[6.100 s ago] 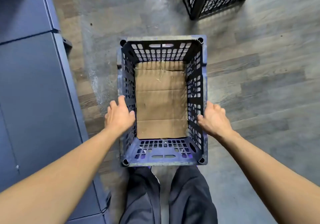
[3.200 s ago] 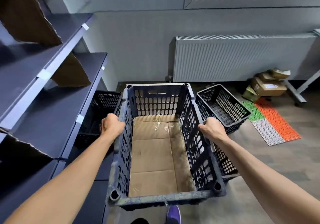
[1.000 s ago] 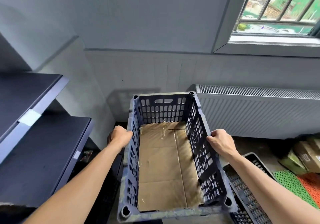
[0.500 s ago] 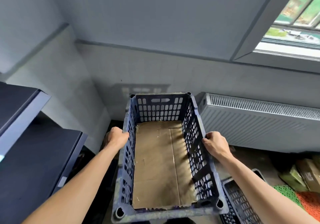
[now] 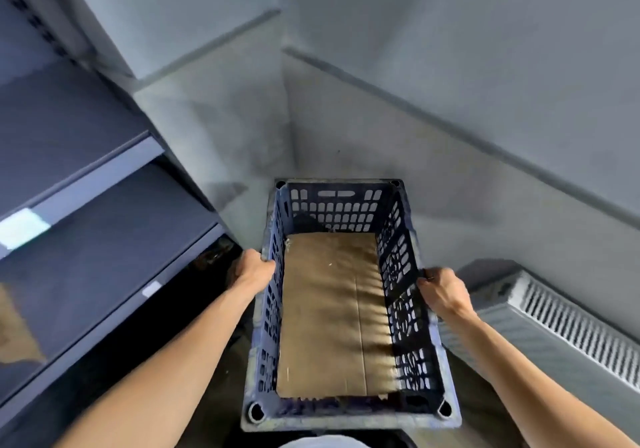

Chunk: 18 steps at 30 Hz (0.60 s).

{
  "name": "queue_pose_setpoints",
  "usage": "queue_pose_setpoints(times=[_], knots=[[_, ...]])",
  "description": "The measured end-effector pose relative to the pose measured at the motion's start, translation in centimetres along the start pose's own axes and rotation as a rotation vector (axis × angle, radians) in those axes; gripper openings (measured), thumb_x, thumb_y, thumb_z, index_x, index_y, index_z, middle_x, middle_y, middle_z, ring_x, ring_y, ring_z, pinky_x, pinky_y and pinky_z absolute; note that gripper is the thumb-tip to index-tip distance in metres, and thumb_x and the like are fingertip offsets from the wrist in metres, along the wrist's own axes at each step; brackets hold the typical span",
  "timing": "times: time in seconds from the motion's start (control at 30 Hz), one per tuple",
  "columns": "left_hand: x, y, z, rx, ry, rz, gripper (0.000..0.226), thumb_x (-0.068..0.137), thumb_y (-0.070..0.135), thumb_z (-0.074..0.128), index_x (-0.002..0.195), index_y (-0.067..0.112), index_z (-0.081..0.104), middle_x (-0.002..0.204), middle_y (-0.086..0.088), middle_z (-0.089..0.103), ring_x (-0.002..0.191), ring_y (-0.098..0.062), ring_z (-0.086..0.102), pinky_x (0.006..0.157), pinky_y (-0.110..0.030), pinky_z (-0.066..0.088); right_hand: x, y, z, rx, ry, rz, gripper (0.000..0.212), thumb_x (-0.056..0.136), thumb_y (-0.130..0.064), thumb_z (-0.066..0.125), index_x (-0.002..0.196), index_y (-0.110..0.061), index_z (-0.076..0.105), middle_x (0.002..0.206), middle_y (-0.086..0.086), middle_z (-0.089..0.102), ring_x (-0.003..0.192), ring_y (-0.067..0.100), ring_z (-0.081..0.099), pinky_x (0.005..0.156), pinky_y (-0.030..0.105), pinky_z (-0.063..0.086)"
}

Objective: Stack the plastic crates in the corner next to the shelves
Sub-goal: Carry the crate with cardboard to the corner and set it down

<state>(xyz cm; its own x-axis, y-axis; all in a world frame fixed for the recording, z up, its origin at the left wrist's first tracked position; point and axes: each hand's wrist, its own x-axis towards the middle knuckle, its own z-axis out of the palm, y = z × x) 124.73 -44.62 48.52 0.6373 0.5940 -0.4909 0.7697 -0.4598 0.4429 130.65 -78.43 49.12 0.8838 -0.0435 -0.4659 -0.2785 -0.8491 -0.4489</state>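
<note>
I hold a dark blue perforated plastic crate in front of me, lengthwise, with a sheet of brown cardboard lying on its bottom. My left hand grips the crate's left rim and my right hand grips its right rim, both about halfway along. The crate's far end points into the room corner, close to the two walls. Whatever lies below the crate is hidden by it.
Dark shelves run along the left, their front edge close to my left arm. A white radiator is mounted on the right wall beside the crate. The space under the shelves is dark.
My view has swung left and the crate has moved towards the corner. The window and the floor crate at lower right have left the view. Both hands keep their grip.
</note>
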Motion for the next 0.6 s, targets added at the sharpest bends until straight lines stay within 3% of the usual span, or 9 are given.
queue_pose_setpoints(times=[0.1, 0.23, 0.3, 0.47, 0.6], knots=[[-0.6, 0.2, 1.0, -0.018, 0.033, -0.066, 0.033, 0.084, 0.027, 0.063, 0.057, 0.013, 0.048, 0.051, -0.002, 0.050, 0.047, -0.022, 0.049, 0.047, -0.024, 0.035, 3.5, -0.3, -0.8, -0.026, -0.052, -0.054, 0.023, 0.088, -0.019, 0.054, 0.100, -0.009, 0.071, 0.089, 0.016, 0.071, 0.080, 0.035, 0.064, 0.066, 0.034, 0.047], [-0.2, -0.5, 3.2, -0.020, 0.015, -0.151, 0.029, 0.085, 0.035, 0.062, 0.070, 0.010, 0.065, 0.065, -0.006, 0.067, 0.061, -0.026, 0.067, 0.062, -0.036, 0.060, 7.0, -0.9, -0.7, -0.023, -0.115, -0.096, 0.022, 0.090, -0.021, 0.050, 0.099, -0.013, 0.068, 0.079, 0.011, 0.068, 0.071, 0.033, 0.062, 0.061, 0.034, 0.046], [0.7, -1.1, 4.7, -0.018, 0.014, -0.178, 0.032, 0.085, 0.037, 0.062, 0.067, 0.010, 0.062, 0.065, -0.007, 0.067, 0.064, -0.028, 0.068, 0.065, -0.041, 0.061, 8.7, -1.0, -0.1, -0.029, -0.132, -0.091, 0.021, 0.090, -0.022, 0.049, 0.098, -0.015, 0.067, 0.078, 0.010, 0.068, 0.070, 0.032, 0.062, 0.061, 0.035, 0.048], [3.2, -3.7, 8.7, -0.065, -0.035, -0.281, 0.032, 0.081, 0.044, 0.060, 0.068, 0.014, 0.058, 0.073, -0.012, 0.070, 0.066, -0.031, 0.068, 0.065, -0.039, 0.060, 12.1, -0.6, 2.6, -0.079, -0.177, -0.060, 0.026, 0.088, -0.027, 0.051, 0.104, -0.018, 0.068, 0.083, 0.010, 0.071, 0.070, 0.030, 0.064, 0.060, 0.033, 0.050], [5.7, -5.3, 10.8, -0.124, -0.073, -0.332, 0.030, 0.080, 0.041, 0.063, 0.070, 0.013, 0.062, 0.074, -0.014, 0.070, 0.069, -0.031, 0.069, 0.068, -0.043, 0.061, 14.7, -1.1, 5.1, -0.147, -0.213, -0.043, 0.030, 0.084, -0.031, 0.051, 0.108, -0.020, 0.066, 0.091, 0.009, 0.073, 0.075, 0.030, 0.066, 0.069, 0.042, 0.059]])
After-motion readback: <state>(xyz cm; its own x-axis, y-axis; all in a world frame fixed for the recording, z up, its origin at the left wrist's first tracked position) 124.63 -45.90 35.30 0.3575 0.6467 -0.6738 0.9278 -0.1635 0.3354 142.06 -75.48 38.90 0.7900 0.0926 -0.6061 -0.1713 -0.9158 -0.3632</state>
